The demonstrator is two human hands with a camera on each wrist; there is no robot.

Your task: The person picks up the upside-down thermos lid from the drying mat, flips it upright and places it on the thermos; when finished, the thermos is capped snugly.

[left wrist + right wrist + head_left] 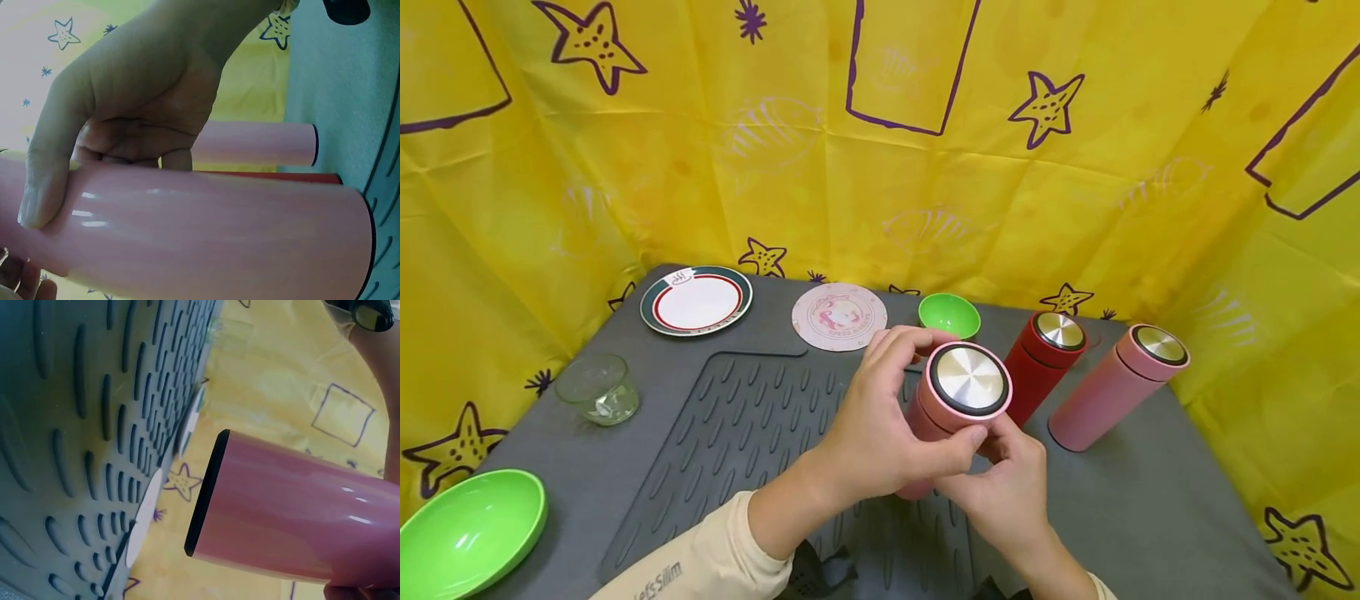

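A pink thermos bottle (967, 380) with a silver-topped lid is held upright in both hands over the grey ridged mat (760, 408). My left hand (876, 429) grips its upper part, thumb in front and fingers round the far side. Lower on the lid's near right side, my right hand (1011, 487) holds it with curled fingers. In the left wrist view, the left thumb lies across the pink bottle body (219, 231). The right wrist view shows the bottle's dark base (207, 494) apart from the mat surface (69, 450).
A red thermos (1045, 362) and another pink thermos (1116, 387) stand to the right. Behind are a small green bowl (950, 315), a round pink mat (839, 317) and a rimmed plate (697, 302). A clear glass (598, 389) and a large green bowl (471, 533) sit left.
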